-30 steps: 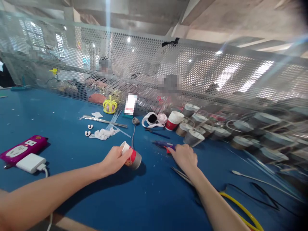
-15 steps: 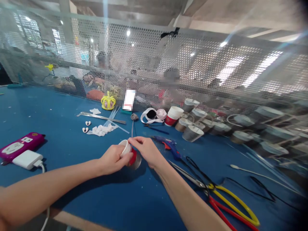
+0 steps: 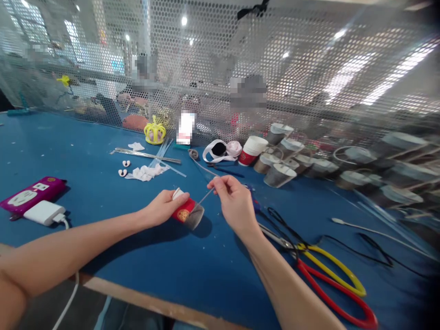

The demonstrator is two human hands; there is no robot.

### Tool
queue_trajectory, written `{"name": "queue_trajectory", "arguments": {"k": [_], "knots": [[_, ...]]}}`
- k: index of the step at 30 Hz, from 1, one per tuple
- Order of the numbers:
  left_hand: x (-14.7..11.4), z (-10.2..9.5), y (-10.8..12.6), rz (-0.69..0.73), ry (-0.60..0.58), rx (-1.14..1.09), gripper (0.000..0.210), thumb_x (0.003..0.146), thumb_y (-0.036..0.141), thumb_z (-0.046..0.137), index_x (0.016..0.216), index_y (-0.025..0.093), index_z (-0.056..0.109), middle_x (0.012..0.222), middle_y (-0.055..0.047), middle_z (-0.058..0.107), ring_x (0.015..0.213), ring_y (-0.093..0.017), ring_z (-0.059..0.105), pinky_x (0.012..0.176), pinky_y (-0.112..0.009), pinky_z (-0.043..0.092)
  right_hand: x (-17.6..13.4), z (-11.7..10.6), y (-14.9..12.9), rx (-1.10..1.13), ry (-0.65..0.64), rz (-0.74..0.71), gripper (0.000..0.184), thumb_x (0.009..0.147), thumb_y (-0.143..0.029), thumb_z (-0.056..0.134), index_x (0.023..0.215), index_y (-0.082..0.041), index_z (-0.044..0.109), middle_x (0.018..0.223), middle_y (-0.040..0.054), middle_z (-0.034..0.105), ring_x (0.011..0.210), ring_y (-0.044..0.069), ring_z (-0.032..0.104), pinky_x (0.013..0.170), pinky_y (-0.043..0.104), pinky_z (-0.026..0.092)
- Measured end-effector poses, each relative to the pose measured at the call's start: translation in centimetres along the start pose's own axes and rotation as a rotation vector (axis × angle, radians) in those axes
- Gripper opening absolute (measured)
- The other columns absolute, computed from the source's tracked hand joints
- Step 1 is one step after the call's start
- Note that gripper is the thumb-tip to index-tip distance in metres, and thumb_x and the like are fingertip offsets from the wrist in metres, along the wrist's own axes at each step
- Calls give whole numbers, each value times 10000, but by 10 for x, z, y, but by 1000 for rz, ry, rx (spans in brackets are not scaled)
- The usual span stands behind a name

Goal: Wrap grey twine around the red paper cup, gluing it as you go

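My left hand [image 3: 161, 208] is closed around a red and white paper cup [image 3: 183, 211] with a gold mark, tilted on its side above the blue table. The cup's far end is covered in a grey wrap [image 3: 195, 217]. My right hand [image 3: 235, 199] pinches a thin grey cord [image 3: 206, 197] between thumb and fingers, to the right of the cup. One stretch of cord slants from the fingers down to the cup's grey part. Another runs back to a small grey roll [image 3: 193, 154] lying on the table.
Large scissors [image 3: 330, 261] with yellow and red handles lie at right, by a partly hidden blue glue gun [image 3: 255, 204]. Stacked paper cups [image 3: 252, 150] and several grey-wrapped cups [image 3: 280, 174] stand behind. A purple power bank-like case [image 3: 30, 197] lies left.
My right hand has moved right, away from the cup's rim, drawing the cord out with it. The cup has turned, showing its red side and gold mark. The view has tipped down.
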State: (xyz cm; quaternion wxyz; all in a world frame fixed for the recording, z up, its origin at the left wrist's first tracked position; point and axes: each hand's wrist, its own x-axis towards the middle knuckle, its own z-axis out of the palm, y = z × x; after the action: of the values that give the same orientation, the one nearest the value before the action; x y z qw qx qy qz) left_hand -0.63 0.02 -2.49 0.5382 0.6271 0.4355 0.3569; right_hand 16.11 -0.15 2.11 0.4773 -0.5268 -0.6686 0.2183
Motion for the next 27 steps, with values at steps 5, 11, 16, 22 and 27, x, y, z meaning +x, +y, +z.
{"name": "queue_trajectory", "arguments": {"k": [5, 11, 16, 22, 27], "knots": [[-1, 1, 1, -28, 1, 5, 423, 758, 523, 427, 643, 120, 475, 531, 45, 399, 489, -70, 316, 472, -197, 257, -4, 1, -3, -67, 34, -56, 257, 828, -343, 429, 655, -180, 527, 602, 12, 565, 556, 114, 475, 498, 223, 352], [1, 1, 0, -29, 14, 66, 423, 755, 528, 428, 590, 139, 430, 508, 48, 367, 473, -71, 298, 450, -199, 251, -5, 1, -5, -88, 52, -79, 265, 838, -348, 418, 657, -183, 520, 586, 4, 554, 554, 113, 475, 511, 224, 361], [2, -1, 0, -39, 48, 110, 421, 755, 525, 423, 564, 151, 397, 490, 48, 353, 451, -69, 286, 426, -199, 242, -6, -1, -7, -85, 42, -110, 261, 843, -338, 413, 650, -190, 507, 607, 4, 570, 556, 112, 484, 534, 225, 376], [0, -1, 2, -8, 53, 182, 425, 771, 514, 398, 560, 145, 418, 499, 42, 351, 467, -75, 295, 425, -196, 242, -3, 0, -3, -59, 49, -108, 265, 840, -345, 416, 639, -191, 495, 614, 4, 579, 544, 112, 491, 544, 225, 382], [-6, 3, 7, 70, 6, 217, 413, 792, 501, 374, 590, 145, 428, 531, 41, 349, 508, -82, 306, 457, -195, 256, -1, 2, 3, -84, 46, -93, 265, 841, -337, 416, 638, -188, 498, 607, 2, 574, 529, 109, 475, 534, 223, 369]]}}
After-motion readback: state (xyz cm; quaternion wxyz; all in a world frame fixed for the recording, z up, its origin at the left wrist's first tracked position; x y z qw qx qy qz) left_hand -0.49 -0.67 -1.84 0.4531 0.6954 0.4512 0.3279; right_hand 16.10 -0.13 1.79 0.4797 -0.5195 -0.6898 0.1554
